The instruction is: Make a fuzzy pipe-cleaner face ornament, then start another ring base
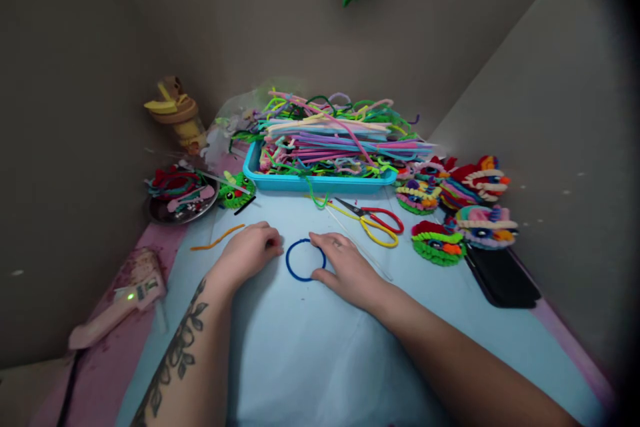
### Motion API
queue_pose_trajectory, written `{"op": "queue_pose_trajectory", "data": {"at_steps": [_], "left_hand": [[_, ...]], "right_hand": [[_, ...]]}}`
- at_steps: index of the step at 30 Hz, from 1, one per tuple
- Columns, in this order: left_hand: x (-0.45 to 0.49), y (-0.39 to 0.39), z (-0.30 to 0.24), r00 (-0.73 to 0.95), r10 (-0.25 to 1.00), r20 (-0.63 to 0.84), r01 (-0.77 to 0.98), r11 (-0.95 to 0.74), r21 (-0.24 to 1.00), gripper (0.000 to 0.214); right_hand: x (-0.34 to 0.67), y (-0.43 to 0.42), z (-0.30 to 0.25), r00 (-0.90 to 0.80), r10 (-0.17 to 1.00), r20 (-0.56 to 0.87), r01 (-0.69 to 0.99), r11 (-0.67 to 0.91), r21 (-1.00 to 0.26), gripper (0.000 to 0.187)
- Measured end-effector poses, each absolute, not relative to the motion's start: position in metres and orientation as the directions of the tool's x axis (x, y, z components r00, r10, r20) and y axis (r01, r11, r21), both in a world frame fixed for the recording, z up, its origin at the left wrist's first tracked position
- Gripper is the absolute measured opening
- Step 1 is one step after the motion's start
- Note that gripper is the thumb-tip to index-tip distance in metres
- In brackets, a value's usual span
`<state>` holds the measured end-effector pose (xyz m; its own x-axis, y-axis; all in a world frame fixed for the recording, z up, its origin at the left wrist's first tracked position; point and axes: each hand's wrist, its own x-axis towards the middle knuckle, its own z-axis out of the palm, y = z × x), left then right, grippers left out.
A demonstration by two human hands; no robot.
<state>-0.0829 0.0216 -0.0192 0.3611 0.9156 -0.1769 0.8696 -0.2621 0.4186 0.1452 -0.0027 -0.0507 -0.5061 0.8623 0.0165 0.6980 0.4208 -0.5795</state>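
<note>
A blue pipe cleaner ring (288, 268) is between my hands, just above or on the light blue table cover. My right hand (345, 267) grips the ring's right side, its thumb at the lower edge and its fingers at the upper edge. To the left of the ring, my left hand (253, 250) is closed, with the fingers curled in and the tips together. Whatever those fingertips may hold is too small or hidden to tell. An orange pipe cleaner (217, 239) lies beside my left hand.
Scissors (367, 219) and a thin white stick (373, 259) lie beyond my right hand. Behind stands a blue tray (320, 183) heaped with pipe cleaners. Several fuzzy bird figures (437, 245) and a black phone (503, 277) are right; a glue gun (123, 307) and bowl (173, 217) are left.
</note>
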Motion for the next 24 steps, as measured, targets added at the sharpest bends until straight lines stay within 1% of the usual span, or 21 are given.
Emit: {"op": "queue_pose_trajectory", "data": {"at_steps": [2,3,6,8,10,12,15,17,19,21,22,24], "left_hand": [[-0.08,0.023,-0.018,0.308,0.936,-0.17,0.902,-0.23,0.366,0.013],[-0.08,0.024,-0.018,0.252,0.957,-0.146,0.922,-0.191,0.337,0.014],[-0.082,0.028,-0.018,0.028,0.999,0.018,0.961,-0.032,0.276,0.015],[-0.086,0.031,-0.02,-0.086,0.989,0.122,0.956,0.047,0.29,0.017],[-0.091,0.033,-0.023,-0.145,0.976,0.164,0.942,0.086,0.325,0.021],[-0.094,0.034,-0.026,-0.138,0.982,0.129,0.932,0.085,0.353,0.028],[-0.095,0.031,-0.024,-0.076,0.995,0.061,0.933,0.049,0.357,0.038],[-0.094,0.028,-0.02,-0.074,0.995,0.067,0.941,0.047,0.335,0.033],[-0.092,0.026,-0.015,-0.119,0.992,0.047,0.953,0.101,0.287,0.026],[-0.09,0.024,-0.011,-0.154,0.988,0.004,0.96,0.149,0.238,0.032],[-0.089,0.024,-0.01,-0.138,0.99,-0.001,0.962,0.134,0.239,0.033],[-0.085,0.023,-0.01,-0.038,0.999,0.019,0.95,0.03,0.309,0.025]], "right_hand": [[0.145,-0.003,-0.051,-0.506,0.863,0.014,0.7,0.42,-0.577,0.065],[0.145,-0.003,-0.05,-0.507,0.862,0.013,0.701,0.421,-0.575,0.065],[0.145,-0.002,-0.049,-0.516,0.857,0.006,0.703,0.427,-0.568,0.065],[0.145,-0.002,-0.049,-0.517,0.856,0.0,0.706,0.426,-0.566,0.064],[0.145,-0.002,-0.049,-0.515,0.857,-0.003,0.708,0.424,-0.564,0.064],[0.145,-0.002,-0.049,-0.516,0.857,-0.002,0.707,0.425,-0.565,0.065],[0.146,-0.003,-0.05,-0.511,0.859,0.01,0.704,0.426,-0.568,0.065],[0.146,-0.003,-0.051,-0.508,0.861,0.011,0.704,0.422,-0.572,0.064],[0.146,-0.003,-0.051,-0.506,0.862,0.007,0.704,0.418,-0.574,0.064],[0.146,-0.003,-0.051,-0.504,0.864,0.007,0.704,0.415,-0.576,0.065],[0.146,-0.003,-0.051,-0.504,0.864,0.009,0.703,0.416,-0.577,0.065],[0.146,-0.003,-0.051,-0.503,0.864,0.016,0.7,0.418,-0.58,0.065]]}}
